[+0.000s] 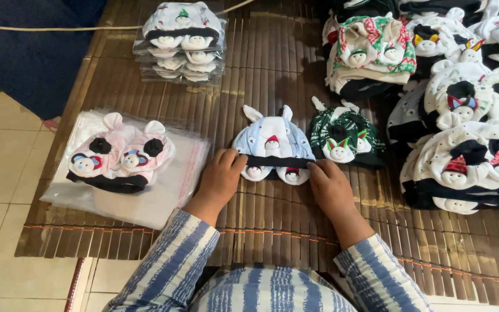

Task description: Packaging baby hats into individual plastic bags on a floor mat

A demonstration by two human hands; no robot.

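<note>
Nearest to you are your striped blue and white sleeves [171,263], coming up over the brown bamboo mat [272,225] that covers the floor. Your left hand [222,175] lies flat on the mat with its fingers together, the tips pressing the left lower edge of the light blue baby hat set [272,147]; it grips nothing. Your right hand [329,182] does the same on the other side, fingers laid loosely together and touching the right end of the set's dark band, where the two small booties sit just below the hat. The blue set lies flat in the middle of the mat, between your two hands, ears pointing away from you. Just beside it on the right lies a dark green patterned set [345,136], touching or nearly touching it. To your left, well apart from the hands, a pink set [121,155] with black pompoms rests on a pile of clear plastic bags [171,185]. Farther right, a heap of white and dark sets [469,156] crowds the edge of the mat. At the far end stands a stack of bagged sets [181,43], and beyond it, on the left, a dark blue cloth [30,52] with a pale cord [41,27] across it.
</note>
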